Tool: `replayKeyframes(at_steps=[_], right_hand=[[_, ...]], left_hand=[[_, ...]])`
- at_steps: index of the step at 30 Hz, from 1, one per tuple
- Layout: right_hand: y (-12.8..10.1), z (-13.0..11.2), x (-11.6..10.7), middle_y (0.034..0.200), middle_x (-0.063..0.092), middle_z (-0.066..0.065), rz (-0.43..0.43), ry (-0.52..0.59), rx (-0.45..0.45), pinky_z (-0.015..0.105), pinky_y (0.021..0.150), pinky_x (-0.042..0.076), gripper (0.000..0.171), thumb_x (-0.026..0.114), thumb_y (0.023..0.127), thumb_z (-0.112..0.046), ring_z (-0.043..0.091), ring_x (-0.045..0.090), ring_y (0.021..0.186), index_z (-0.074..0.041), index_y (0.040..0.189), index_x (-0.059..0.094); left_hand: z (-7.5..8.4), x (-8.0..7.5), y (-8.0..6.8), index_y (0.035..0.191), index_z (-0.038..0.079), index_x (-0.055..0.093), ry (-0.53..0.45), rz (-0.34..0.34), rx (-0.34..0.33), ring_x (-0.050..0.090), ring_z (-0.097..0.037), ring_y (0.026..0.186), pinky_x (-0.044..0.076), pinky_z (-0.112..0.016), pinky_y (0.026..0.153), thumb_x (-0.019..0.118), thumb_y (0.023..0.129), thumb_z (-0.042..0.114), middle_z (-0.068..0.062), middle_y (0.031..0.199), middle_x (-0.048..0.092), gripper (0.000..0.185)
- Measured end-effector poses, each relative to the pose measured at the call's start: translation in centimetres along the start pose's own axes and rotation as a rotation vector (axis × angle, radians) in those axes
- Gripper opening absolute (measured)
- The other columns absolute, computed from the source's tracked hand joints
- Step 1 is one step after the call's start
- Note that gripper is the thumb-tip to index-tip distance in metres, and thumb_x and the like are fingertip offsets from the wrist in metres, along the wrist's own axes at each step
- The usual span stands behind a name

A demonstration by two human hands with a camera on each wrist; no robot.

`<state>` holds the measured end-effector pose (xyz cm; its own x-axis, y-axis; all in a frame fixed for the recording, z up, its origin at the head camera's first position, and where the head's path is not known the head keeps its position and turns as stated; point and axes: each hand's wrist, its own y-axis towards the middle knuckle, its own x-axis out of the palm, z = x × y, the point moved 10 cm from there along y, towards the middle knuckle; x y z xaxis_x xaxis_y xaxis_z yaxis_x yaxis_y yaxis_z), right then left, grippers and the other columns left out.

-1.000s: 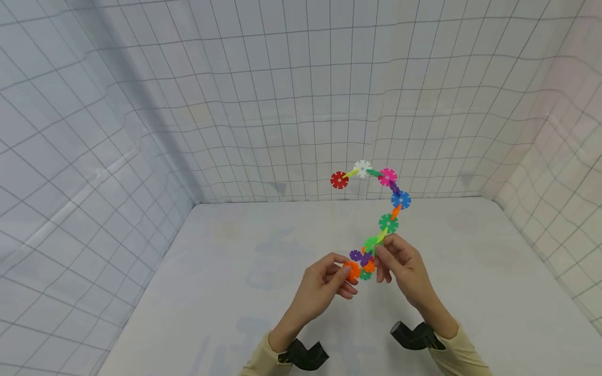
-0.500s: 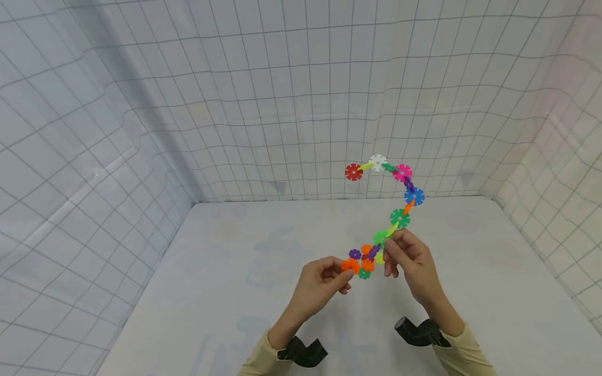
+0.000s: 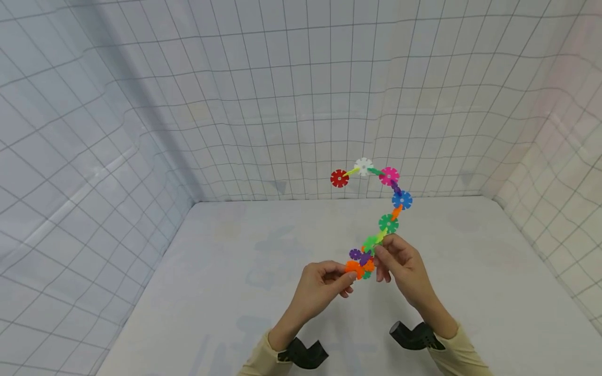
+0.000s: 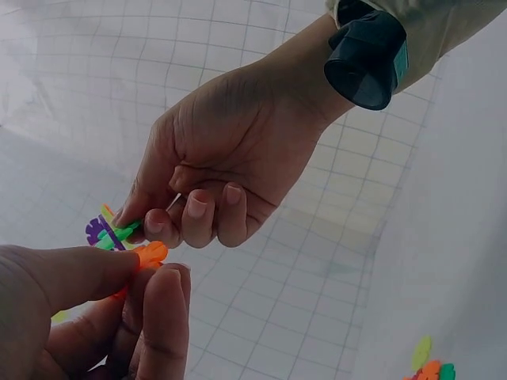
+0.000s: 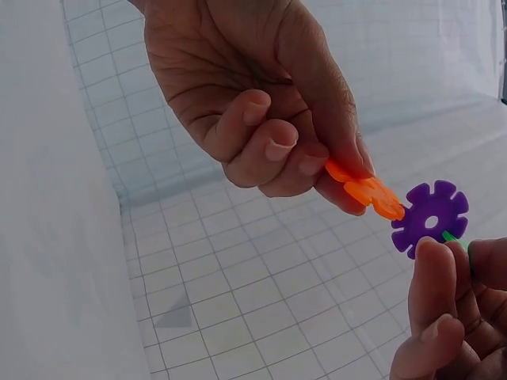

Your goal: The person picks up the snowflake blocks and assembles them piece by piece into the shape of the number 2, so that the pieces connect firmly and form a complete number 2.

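Orange snowflake disc [image 3: 352, 269] pinched in left hand [image 3: 322, 287], edge held against purple disc [image 5: 430, 219] at lower end of multicoloured disc chain [image 3: 388, 223]. Right hand [image 3: 400, 269] gripping chain near its base, fingers curled around green links [image 4: 119, 234]. Chain arching from hands toward 12 o'clock, ending in red disc [image 3: 339, 178] at 11 o'clock, all held above white worktop [image 3: 226, 282].

Bare table [image 3: 235, 292] all round, chain [image 3: 389, 209] arching overhead — grid walls [image 3: 263, 104] beyond
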<state>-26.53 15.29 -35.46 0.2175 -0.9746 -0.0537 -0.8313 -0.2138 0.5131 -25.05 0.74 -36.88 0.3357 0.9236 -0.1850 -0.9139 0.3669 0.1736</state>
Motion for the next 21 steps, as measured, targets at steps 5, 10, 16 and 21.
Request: replayKeyframes(at_steps=[5, 10, 16, 21], right_hand=[[0.0, 0.1, 0.1, 0.069, 0.053, 0.011, 0.006, -0.019, -0.006, 0.03, 0.04, 0.042, 0.009, 0.045, 0.097, 0.006, 0.019, 0.053, 0.049, 0.003, 0.091, 0.05], [0.0, 0.0, 0.1, 0.069, 0.053, 0.011, 0.015, -0.028, -0.006, 0.031, 0.04, 0.042, 0.008, 0.045, 0.097, 0.006, 0.019, 0.053, 0.048, 0.002, 0.092, 0.05], [-0.1, 0.0, 0.1, 0.069, 0.053, 0.011, 0.024, -0.029, -0.005, 0.03, 0.04, 0.042, 0.009, 0.045, 0.097, 0.006, 0.019, 0.053, 0.048, 0.002, 0.091, 0.051], [-0.1, 0.0, 0.4, 0.069, 0.052, 0.011, 0.004, -0.024, -0.002, 0.033, 0.04, 0.042, 0.009, 0.046, 0.096, 0.006, 0.021, 0.053, 0.048, 0.002, 0.091, 0.052]], left_hand=[[-1.8, 0.0, 0.4, 0.091, -0.002, 0.071, -0.012, -0.002, 0.014, 0.065, -0.019, 0.059, 0.055, -0.03, 0.059, 0.066, 0.09, 0.01, -0.011, 0.074, 0.068, 0.013], [-1.6, -0.1, 0.3, 0.089, 0.002, 0.072, -0.047, 0.002, 0.085, 0.065, -0.02, 0.059, 0.055, -0.033, 0.058, 0.067, 0.09, 0.016, -0.012, 0.074, 0.068, 0.015], [-1.4, -0.2, 0.3, 0.087, 0.002, 0.072, -0.057, 0.008, 0.119, 0.065, -0.025, 0.059, 0.055, -0.035, 0.057, 0.068, 0.089, 0.018, -0.014, 0.073, 0.067, 0.016], [-1.5, -0.2, 0.3, 0.087, 0.0, 0.072, -0.06, 0.013, 0.089, 0.065, -0.028, 0.06, 0.055, -0.034, 0.057, 0.068, 0.089, 0.013, -0.01, 0.071, 0.067, 0.013]])
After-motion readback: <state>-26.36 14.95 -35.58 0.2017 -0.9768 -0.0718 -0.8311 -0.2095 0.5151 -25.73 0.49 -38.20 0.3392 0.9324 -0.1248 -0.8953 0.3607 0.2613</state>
